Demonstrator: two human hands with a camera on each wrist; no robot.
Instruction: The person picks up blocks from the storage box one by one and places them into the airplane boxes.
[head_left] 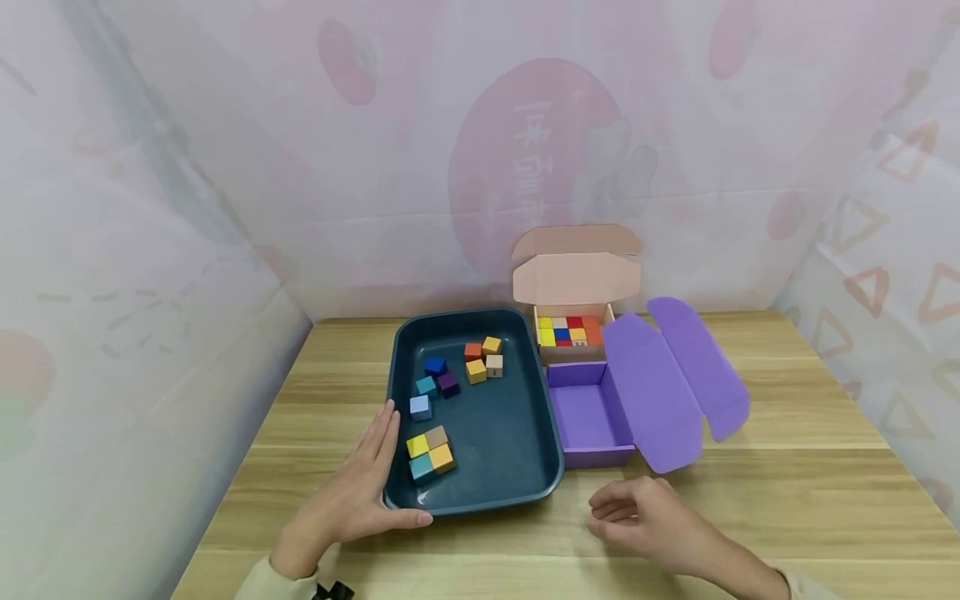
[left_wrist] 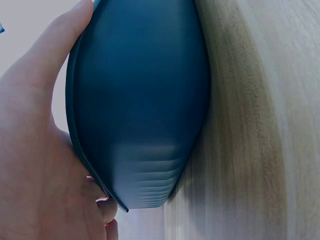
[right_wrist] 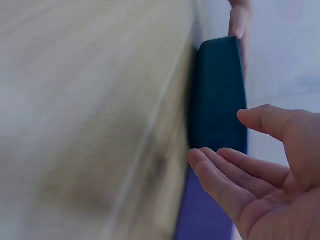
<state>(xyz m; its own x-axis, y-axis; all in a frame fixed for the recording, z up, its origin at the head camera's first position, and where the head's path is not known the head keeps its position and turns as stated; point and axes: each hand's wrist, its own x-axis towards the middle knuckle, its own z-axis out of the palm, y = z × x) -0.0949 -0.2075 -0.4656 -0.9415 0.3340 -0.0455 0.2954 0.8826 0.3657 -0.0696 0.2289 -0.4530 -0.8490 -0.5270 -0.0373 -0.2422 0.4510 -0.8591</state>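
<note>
My left hand [head_left: 352,487] lies against the near left corner of a dark teal tray [head_left: 495,492], fingers straight along its left rim and thumb at the front edge. In the left wrist view the thumb [left_wrist: 55,45] meets the tray's rim. Inside the tray sit several small cubes: a light blue cube [head_left: 421,407] near my fingertips, a purple cube [head_left: 448,384], and a block of cubes with a yellow one [head_left: 417,447]. My right hand [head_left: 652,521] holds nothing, fingers loosely bent, just in front of an open purple box [head_left: 597,457].
Behind the purple box stands an open pinkish cardboard box [head_left: 573,354] with coloured cubes packed in it. The purple lid [head_left: 660,383] spreads out to the right. Wooden tabletop [head_left: 810,500] extends at the right, and a printed cloth [head_left: 375,208] hangs behind.
</note>
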